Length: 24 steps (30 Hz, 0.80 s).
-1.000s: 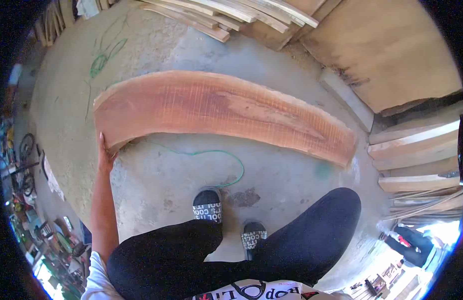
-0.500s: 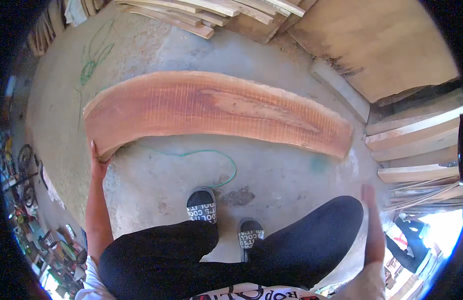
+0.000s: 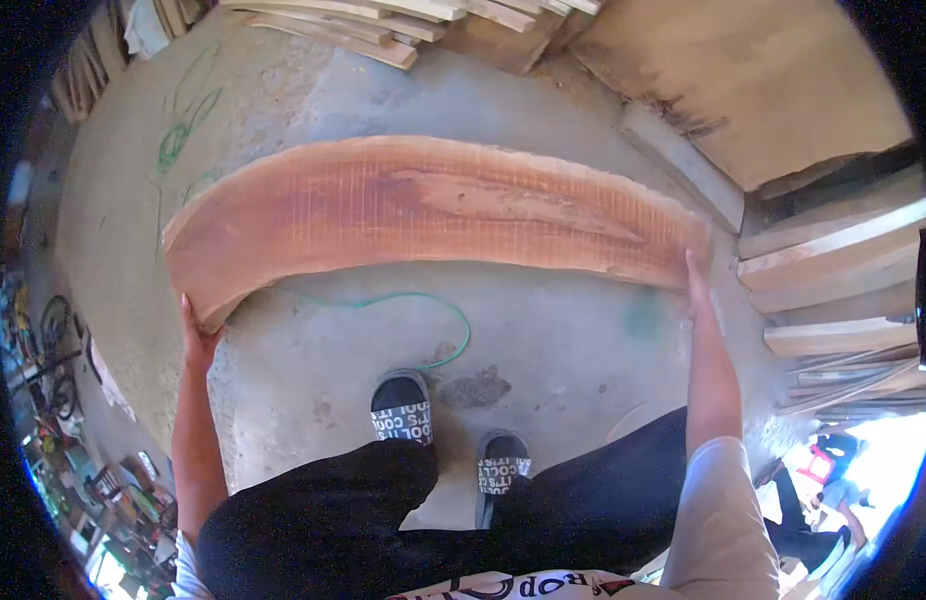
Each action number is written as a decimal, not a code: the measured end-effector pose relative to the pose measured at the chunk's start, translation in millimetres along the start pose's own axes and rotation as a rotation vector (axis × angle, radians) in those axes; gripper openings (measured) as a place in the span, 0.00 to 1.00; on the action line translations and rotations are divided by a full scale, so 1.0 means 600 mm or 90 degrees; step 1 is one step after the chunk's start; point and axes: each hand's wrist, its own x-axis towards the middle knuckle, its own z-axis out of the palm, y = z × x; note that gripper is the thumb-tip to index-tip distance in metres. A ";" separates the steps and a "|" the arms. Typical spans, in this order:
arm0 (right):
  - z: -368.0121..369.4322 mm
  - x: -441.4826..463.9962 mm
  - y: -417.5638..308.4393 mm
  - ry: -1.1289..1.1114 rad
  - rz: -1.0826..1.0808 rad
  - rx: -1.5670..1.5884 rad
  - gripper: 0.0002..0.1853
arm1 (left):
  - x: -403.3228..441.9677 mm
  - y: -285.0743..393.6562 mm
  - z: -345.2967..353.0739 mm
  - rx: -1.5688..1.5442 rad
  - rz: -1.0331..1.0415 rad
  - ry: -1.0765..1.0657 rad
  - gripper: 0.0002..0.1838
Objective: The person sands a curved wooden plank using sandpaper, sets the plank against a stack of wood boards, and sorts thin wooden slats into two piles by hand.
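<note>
A long, thick wooden slab (image 3: 353, 215), reddish brown with a paler rough edge and a light streak in its right half, stretches sideways before me. It looks bowed in this wide view. My left hand (image 3: 200, 335) grips its near left corner, thumb on the upper face and fingers beneath. At the right end my right hand (image 3: 697, 285) holds the slab too, its thumb up along the face and the other fingers mostly hidden. Whether the slab rests on the floor or is lifted, I cannot tell.
A thin green cord (image 3: 467, 335) curls on the concrete floor near my sandals (image 3: 403, 405). Stacked boards (image 3: 343, 25) lie at the far side, more planks (image 3: 833, 270) at the right. Cluttered items (image 3: 113, 480) fill the lower left. A person (image 3: 808, 520) is at lower right.
My right hand has moved up and inward from beside my knee onto the slab's right end. My left hand keeps its hold, and the slab has shifted slightly in view.
</note>
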 end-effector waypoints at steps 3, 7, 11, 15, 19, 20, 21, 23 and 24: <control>0.011 0.058 0.054 0.092 -0.064 0.055 0.59 | -0.018 0.012 0.026 0.010 0.003 0.045 0.44; 0.015 0.050 0.053 0.291 -0.122 -0.126 0.58 | -0.020 0.019 0.025 0.020 0.039 -0.011 0.42; -0.001 0.035 0.062 0.331 -0.013 -0.185 0.56 | -0.030 0.035 0.026 0.029 0.046 -0.015 0.38; 0.026 0.016 0.072 0.261 -0.066 0.214 0.54 | -0.035 0.042 0.024 0.033 0.052 -0.007 0.37; 0.011 0.044 0.084 0.182 -0.080 0.385 0.48 | -0.031 0.046 0.015 0.014 0.049 -0.032 0.36; 0.010 0.058 0.093 0.127 -0.068 0.435 0.46 | -0.035 0.050 0.017 0.018 0.045 -0.030 0.36; 0.017 0.049 0.085 0.130 -0.057 0.433 0.46 | -0.040 0.059 0.017 0.041 0.049 -0.021 0.36; 0.019 0.027 0.053 0.086 -0.012 0.473 0.43 | -0.050 0.079 0.018 0.070 0.051 -0.015 0.36; 0.021 0.018 0.050 0.039 -0.027 0.463 0.41 | -0.055 0.085 0.016 0.075 0.039 -0.029 0.37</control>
